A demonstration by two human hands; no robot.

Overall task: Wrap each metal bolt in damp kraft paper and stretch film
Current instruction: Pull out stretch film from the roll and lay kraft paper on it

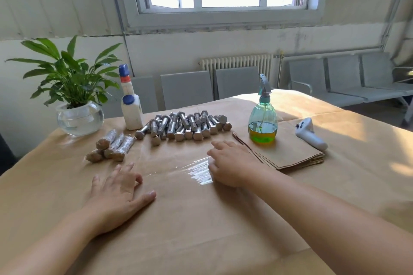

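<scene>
A sheet of clear stretch film (178, 168) lies flat on the paper-covered table (201, 219), glinting near its right edge. My left hand (118, 192) rests flat on the film's left edge, fingers spread. My right hand (232, 163) presses on the film's right edge with fingers slightly bent. Behind the film lies a pile of several bare metal bolts (185, 126). To the left lie several wrapped bolts (111, 146) in paper and film. A stack of cut kraft paper sheets (288, 152) sits right of my right hand.
A green spray bottle (263, 116) stands on the paper stack. A white controller (309, 133) lies to its right. A white bottle with blue caps (130, 105) and a potted plant in a glass bowl (77, 109) stand at the back left. Grey chairs line the wall.
</scene>
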